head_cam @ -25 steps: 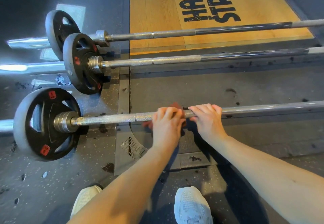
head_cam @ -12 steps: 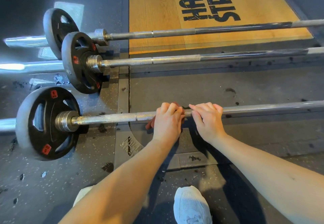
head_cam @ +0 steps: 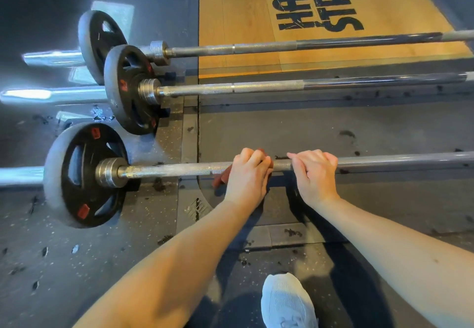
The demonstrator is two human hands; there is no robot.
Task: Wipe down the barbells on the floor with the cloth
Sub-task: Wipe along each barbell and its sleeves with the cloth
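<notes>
- Barbell (head_cam: 166, 170) nearest you: your left hand (head_cam: 250, 176) grips the red cloth (head_cam: 220, 178) wrapped round it.
- Your right hand (head_cam: 316, 173) curls over it bare, just beside.

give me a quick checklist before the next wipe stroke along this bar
1. Cloth between left hand and nearest barbell: ok, the hand grips it round the shaft.
2. Right hand steadying the bar: ok, fingers curled over it beside the left.
3. Shaft bare from cloth to the weight plate: ok.
4. Shoe clear of the bar: ok.
5. Bar secured against rolling: cannot tell.
6. Middle barbell and far barbell already wiped: cannot tell.
</notes>
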